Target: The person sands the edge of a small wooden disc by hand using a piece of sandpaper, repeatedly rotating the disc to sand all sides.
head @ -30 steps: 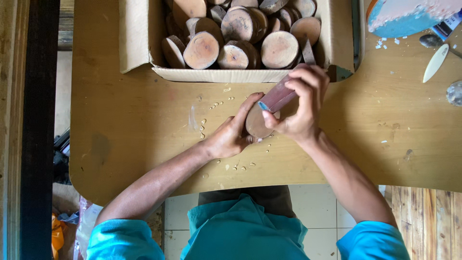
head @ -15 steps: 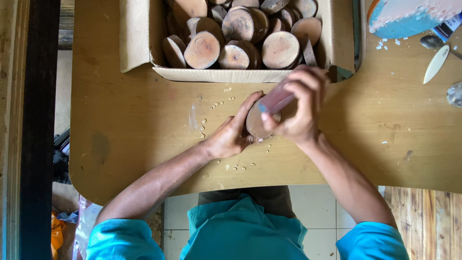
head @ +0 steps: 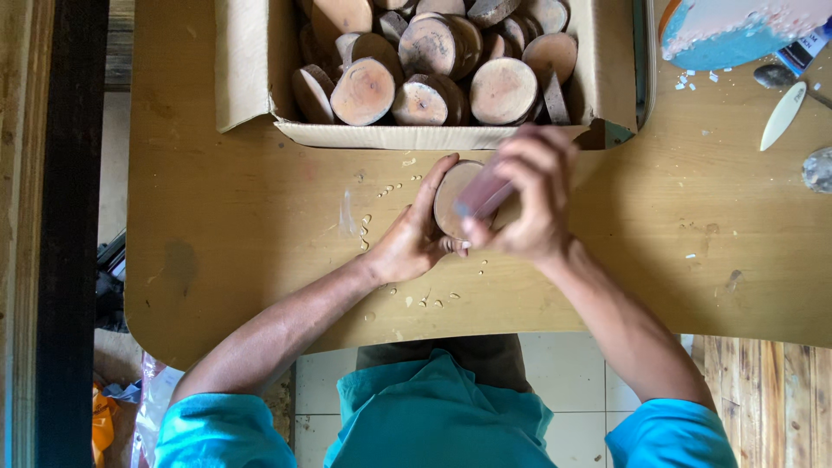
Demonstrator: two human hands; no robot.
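**Both hands on one wood slice at the tabletop's middle**

Here the left hand (head: 414, 238) lies on the light brown wooden tabletop (head: 243, 234) and cups a round, flat slice of cut wood with a pale pinkish face (head: 452, 196). Its fingers (head: 436, 184) are curled along the slice's left edge and clamped against it, and the slice is tipped up on its edge rather than lying flat. The right hand (head: 533, 195) comes over from the other side, blurred in the picture. Its fingers are closed on a small reddish-brown block (head: 485, 196) that is pressed against the face of the slice; what the block is made of cannot be told.

The slice sits just in front of an open brown cardboard box (head: 251, 69), close to the box's near wall but apart from it. The box is packed with many more round wood slices (head: 364, 91), some leaning, some lying with the cut face up. Small pale chips and crumbs (head: 377, 221) are scattered on the tabletop around the hands.

Well off to the right, near the far corner, stand a blue round dish with pale pink contents (head: 728, 30), a white leaf-shaped spatula (head: 783, 115) and a dark metal spoon (head: 774, 76). Both arms come out of bright turquoise sleeves (head: 225, 433) at the lower edge.
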